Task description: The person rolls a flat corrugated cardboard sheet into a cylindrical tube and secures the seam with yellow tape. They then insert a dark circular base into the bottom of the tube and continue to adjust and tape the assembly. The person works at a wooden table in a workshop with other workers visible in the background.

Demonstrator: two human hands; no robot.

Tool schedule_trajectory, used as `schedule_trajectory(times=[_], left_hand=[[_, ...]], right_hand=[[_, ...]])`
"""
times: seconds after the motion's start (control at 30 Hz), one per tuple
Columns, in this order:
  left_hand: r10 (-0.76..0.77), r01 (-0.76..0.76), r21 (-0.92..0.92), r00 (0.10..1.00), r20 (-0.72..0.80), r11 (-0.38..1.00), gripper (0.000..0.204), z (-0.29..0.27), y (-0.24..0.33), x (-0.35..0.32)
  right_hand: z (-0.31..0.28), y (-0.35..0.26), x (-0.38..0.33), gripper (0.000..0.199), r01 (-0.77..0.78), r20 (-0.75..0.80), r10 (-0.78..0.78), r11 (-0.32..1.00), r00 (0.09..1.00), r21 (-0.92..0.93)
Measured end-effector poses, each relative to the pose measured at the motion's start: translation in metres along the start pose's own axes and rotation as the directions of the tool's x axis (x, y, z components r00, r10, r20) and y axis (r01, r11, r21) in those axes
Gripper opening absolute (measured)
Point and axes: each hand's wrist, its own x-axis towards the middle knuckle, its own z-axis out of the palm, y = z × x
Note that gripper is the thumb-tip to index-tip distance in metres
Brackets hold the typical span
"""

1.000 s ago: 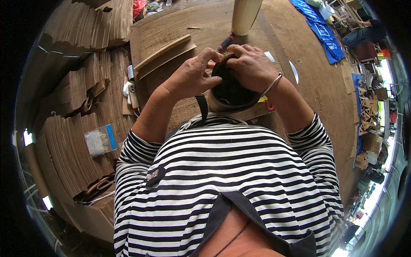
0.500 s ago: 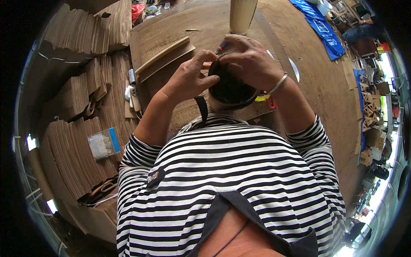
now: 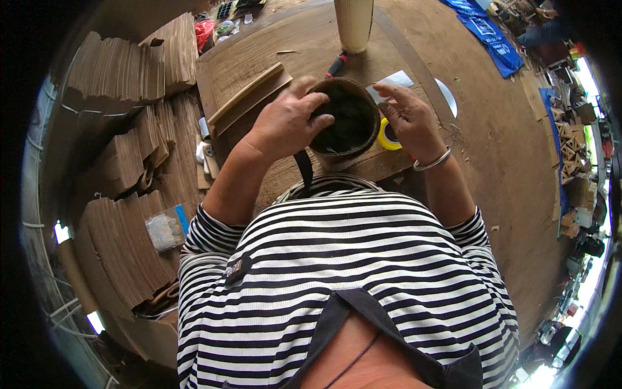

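In front of my chest stands a round brown container (image 3: 370,133), its mouth up and its inside dark. My left hand (image 3: 288,120) holds the left side of its rim, with thumb and forefinger bent over the opening. To the right of the container, my right hand (image 3: 414,123) is off it, fingers apart and with nothing visible in them. Beside that hand lies a yellow roll of tape (image 3: 388,135). A tool with a red and black handle (image 3: 336,65) lies just beyond the container. Farther back rises a tall pale cylinder (image 3: 354,27).
The wooden table (image 3: 259,55) also carries an angled brown strip (image 3: 249,97) and a white sheet (image 3: 395,79). Stacks of cardboard (image 3: 116,240) crowd the left side. A blue sheet (image 3: 492,45) lies on the floor at the far right.
My right hand has moved off the container's rim to the right, uncovering the tape roll and the white sheet. My left hand stays at the rim.
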Motion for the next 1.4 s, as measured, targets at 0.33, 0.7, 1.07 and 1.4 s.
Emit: schedule_trajectory(times=[0.33,0.7,1.07,1.4], left_hand=[[0.32,-0.278,0.403,0.947,-0.04,0.872,0.043,0.025,0.011,0.028],[0.307,-0.311,0.078,0.95,0.062,0.947,0.028,0.008,-0.019,0.081],[-0.001,0.009,0.041,0.981,-0.193,0.999,0.06,-0.017,-0.069,-0.026],[-0.151,0.07,-0.337,0.964,-0.219,0.939,0.072,0.01,-0.037,-0.126]], right_hand=[[-0.005,0.004,-0.019,0.037,0.0,-0.045,-0.003,0.998,0.999,-0.063],[0.014,-0.006,-0.031,0.037,-0.295,0.101,0.277,0.896,0.955,0.332],[0.05,-0.016,-0.053,0.041,-0.156,0.016,0.157,0.954,0.987,0.254],[0.101,-0.048,-0.056,0.051,-0.071,0.013,0.071,0.942,0.997,0.328]])
